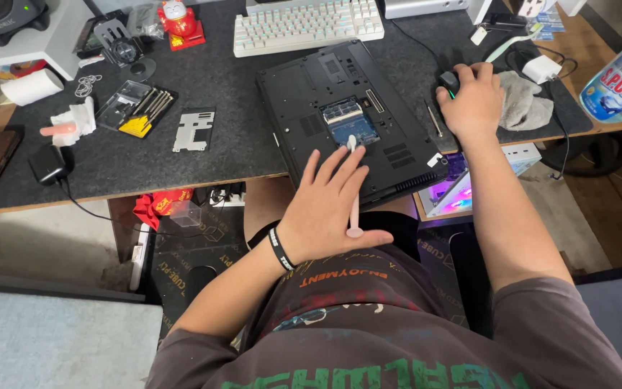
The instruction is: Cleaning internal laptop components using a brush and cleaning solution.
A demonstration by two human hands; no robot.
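A black laptop point(325, 86) lies upside down on the dark desk mat point(217, 144), its memory bay open and showing a blue board point(350, 121). My left hand point(325, 209) rests at the laptop's near edge, fingers spread, holding a thin pink tool point(354, 194) between thumb and fingers, its tip near the open bay. My right hand point(473, 101) lies over a black computer mouse point(449, 81) to the right of the laptop. A grey metal cover plate point(194, 130) lies on the mat left of the laptop.
A white keyboard point(307, 25) sits behind the laptop. A clear case of screwdriver bits point(137, 109), a red cat figurine point(176, 21), a paper roll point(32, 86) and a black adapter point(50, 164) lie left. A grey cloth point(527, 101), white charger point(540, 68) and bottle point(620, 83) are right.
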